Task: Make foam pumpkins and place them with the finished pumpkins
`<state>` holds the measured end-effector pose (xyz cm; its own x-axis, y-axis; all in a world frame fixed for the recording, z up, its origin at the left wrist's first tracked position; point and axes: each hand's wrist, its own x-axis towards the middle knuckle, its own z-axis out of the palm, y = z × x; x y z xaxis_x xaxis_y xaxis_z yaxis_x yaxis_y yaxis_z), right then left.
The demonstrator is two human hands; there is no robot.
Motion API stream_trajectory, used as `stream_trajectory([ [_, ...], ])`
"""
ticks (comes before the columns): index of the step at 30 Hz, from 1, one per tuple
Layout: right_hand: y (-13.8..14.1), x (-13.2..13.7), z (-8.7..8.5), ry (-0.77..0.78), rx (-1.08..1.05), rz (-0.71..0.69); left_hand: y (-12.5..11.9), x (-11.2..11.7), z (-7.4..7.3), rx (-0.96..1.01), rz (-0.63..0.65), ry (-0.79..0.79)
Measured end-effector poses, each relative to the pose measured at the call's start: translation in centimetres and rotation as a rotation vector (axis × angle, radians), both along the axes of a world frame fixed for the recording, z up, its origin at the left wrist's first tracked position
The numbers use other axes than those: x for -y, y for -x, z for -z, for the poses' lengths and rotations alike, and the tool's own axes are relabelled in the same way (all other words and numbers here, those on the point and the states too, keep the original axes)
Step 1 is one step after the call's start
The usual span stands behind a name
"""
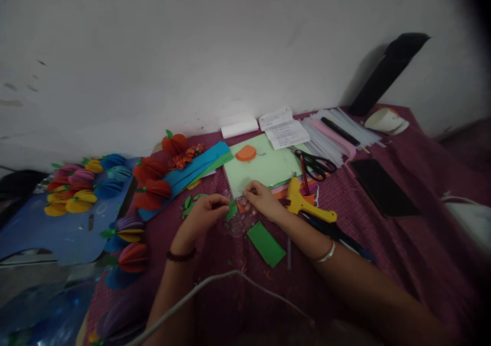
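My left hand (207, 214) pinches a small green paper leaf (231, 211) between thumb and fingertips. Just to its right, my right hand (264, 202) has its fingers closed; whether they hold anything is too small to tell. Below the fingertips lies a clear plastic piece (237, 227) with orange scraps by it. More green leaf cutouts (187, 206) sit beside my left hand. A stack of green paper strips (267, 244) rests in front of my right wrist. Beyond the hands, orange paper pieces (245, 153) lie on pale green sheets (264, 169).
A yellow glue gun (307, 203) and black scissors (316, 164) lie right of my hands. A phone (383, 187) is farther right. Finished paper pumpkins (152, 194) crowd the left, some on a blue board (76, 236). A white cable (215, 278) crosses in front.
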<state>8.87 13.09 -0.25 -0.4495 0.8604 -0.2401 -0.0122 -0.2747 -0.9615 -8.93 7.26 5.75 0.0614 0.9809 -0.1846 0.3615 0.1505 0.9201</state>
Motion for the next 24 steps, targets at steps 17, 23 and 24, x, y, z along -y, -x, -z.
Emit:
stream_trajectory([
  [17, 0.0, 0.1, 0.3, -0.002, -0.002, 0.0, 9.2, 0.7, 2.8, -0.781, -0.26, -0.185],
  [23, 0.0, 0.1, 0.4, -0.034, 0.018, -0.014, 8.4, 0.2, 3.6, -0.705, -0.257, -0.211],
  [24, 0.0, 0.1, 0.4, -0.035, 0.02, -0.013, 8.7, 0.3, 3.6, -0.728, -0.304, -0.182],
])
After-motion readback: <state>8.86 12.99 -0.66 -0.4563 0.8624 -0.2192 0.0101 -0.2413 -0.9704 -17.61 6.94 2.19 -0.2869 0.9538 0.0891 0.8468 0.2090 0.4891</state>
